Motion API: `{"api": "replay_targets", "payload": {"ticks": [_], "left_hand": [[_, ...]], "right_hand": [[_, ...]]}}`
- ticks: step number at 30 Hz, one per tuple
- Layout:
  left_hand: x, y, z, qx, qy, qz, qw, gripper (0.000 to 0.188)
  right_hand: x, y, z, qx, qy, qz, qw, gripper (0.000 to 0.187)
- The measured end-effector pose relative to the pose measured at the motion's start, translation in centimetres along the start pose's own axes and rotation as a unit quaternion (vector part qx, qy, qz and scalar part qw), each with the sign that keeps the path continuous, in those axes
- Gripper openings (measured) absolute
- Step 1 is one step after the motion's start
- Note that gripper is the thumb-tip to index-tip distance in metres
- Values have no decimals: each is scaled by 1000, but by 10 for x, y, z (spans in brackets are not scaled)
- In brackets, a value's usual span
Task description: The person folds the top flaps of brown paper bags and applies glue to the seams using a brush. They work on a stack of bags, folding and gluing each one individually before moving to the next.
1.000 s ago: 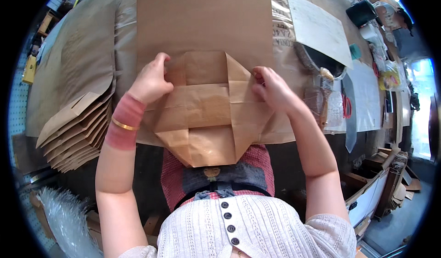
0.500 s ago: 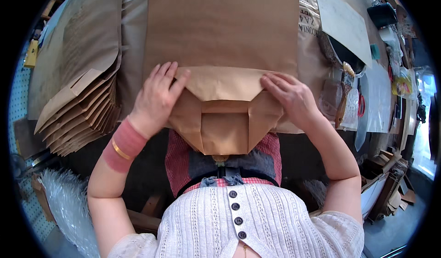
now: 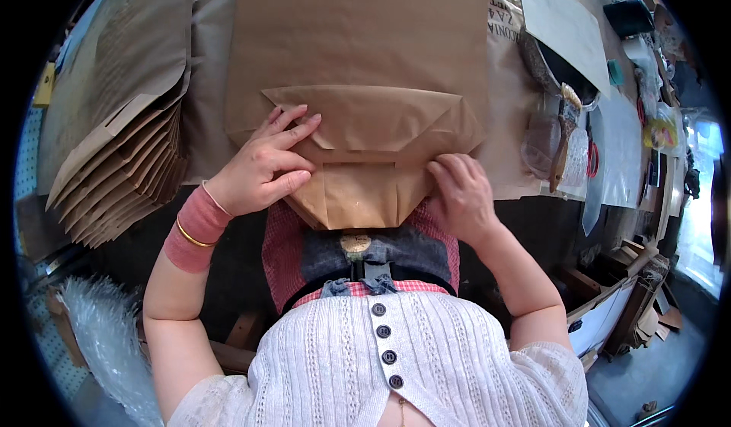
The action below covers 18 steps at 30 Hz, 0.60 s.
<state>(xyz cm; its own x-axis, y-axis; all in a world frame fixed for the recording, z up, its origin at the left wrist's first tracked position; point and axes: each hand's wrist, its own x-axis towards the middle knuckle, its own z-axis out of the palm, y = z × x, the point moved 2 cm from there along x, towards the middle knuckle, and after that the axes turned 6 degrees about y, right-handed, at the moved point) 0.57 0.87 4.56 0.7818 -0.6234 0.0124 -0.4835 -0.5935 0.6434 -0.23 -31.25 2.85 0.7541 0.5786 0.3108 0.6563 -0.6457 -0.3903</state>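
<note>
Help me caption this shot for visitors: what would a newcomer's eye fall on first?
Probably the large folded brown paper in the middle, with the left hand on its left side and the right hand at its near right edge. Next comes the fanned stack of brown paper at the table's near left. On the right, a pale-bristled brush stands out.

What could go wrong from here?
The flap could crease crooked: the left hand sits farther up the paper bag than the right hand. The bag's near end overhangs the table and might buckle. The paper stack at left overhangs too; a bump could shift it.
</note>
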Motion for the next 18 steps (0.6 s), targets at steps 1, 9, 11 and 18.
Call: {"api": "replay_targets", "payload": {"ticks": [1,9,11,18], "left_hand": [[1,6,-1,10,-1,-5,1000,29],[-7,9,-3,59,178,-4,982,20],[7,11,-10,-24,237,-85,967,19],[29,-13,17,8,292,-170,941,19]], "right_hand": [[4,-11,0,21,5,-2,1000,36],[12,28,-6,200,50,147,967,15],[34,28,-11,162,63,140,975,15],[54,34,24,166,87,234,954,19]]}}
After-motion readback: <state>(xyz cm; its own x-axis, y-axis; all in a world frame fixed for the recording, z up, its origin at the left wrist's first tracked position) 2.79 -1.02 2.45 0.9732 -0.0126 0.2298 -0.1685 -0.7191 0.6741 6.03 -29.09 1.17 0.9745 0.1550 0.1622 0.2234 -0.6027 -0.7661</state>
